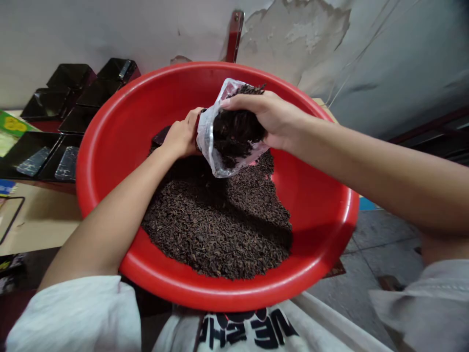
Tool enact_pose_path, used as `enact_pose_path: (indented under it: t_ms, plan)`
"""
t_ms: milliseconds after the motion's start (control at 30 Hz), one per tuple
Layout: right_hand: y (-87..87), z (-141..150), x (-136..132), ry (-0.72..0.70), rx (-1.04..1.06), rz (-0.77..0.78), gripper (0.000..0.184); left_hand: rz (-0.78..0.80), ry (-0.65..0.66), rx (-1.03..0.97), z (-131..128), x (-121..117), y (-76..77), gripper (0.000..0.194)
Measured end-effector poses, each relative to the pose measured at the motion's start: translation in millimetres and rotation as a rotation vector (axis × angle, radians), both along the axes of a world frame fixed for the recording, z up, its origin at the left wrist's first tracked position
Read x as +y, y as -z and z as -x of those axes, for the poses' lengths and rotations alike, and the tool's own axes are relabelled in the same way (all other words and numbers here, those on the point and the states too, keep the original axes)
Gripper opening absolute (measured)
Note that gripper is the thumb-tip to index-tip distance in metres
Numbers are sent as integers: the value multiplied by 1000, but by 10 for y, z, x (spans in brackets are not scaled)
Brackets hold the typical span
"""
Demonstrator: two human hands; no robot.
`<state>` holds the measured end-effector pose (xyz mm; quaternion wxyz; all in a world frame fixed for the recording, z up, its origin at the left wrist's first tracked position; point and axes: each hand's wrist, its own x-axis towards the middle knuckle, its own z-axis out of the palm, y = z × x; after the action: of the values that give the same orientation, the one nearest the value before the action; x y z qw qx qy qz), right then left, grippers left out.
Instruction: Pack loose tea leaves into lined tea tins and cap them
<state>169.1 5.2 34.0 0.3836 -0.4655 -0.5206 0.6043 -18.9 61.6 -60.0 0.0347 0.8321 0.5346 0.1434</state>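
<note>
A large red plastic basin point(311, 171) holds a heap of dark loose tea leaves point(220, 230). Over that heap, my left hand point(181, 134) grips a clear plastic bag point(207, 139) from its left side; a dark edge shows by the fingers, perhaps a container around the bag. The bag's mouth gapes toward me, with dark tea inside it. My right hand point(274, 117) is at the bag's right rim, curled around a clump of tea leaves, its thumb along the top. Its other fingers are mostly hidden by the tea and bag.
Several black open boxes point(27, 151), some with clear plastic in them, stand left of the basin on a pale tabletop point(44, 215). A green packet point(14, 124) lies at the far left. Behind is a wall point(146, 29) with peeling paint; grey floor tiles point(384, 244) show at right.
</note>
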Motion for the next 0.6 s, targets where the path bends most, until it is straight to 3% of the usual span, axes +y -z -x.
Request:
enact_pose_path:
  t_ms: [67,167,267,333,400,467,500,533,600]
  plan:
    - [37,22,65,36,-35,-169,16,3,2,0,-4,2,-9,75]
    - [-5,0,50,-22,-243,-432,24,32,-8,-32,-2,-9,-32,72]
    - [-98,-74,-164,-118,-456,-715,22,35,-6,-88,14,-27,-49,77]
    - [-52,-134,-385,-144,-571,-956,16,24,1,-114,24,-35,-51,83]
    - [155,-190,-598,-283,-673,-1148,11,26,3,-115,26,-38,-48,84]
    - [498,-234,-746,-668,-721,-1200,20,35,-2,-99,21,-38,-44,81]
    - [689,-250,-784,-795,-783,-1131,27,35,-6,-90,16,-38,-43,80]
    - [875,-264,-794,-831,-828,-1041,35,33,-10,-82,12,-38,-43,79]
    - [1189,-288,-730,-714,-904,-845,54,25,-21,-65,5,-41,-46,80]
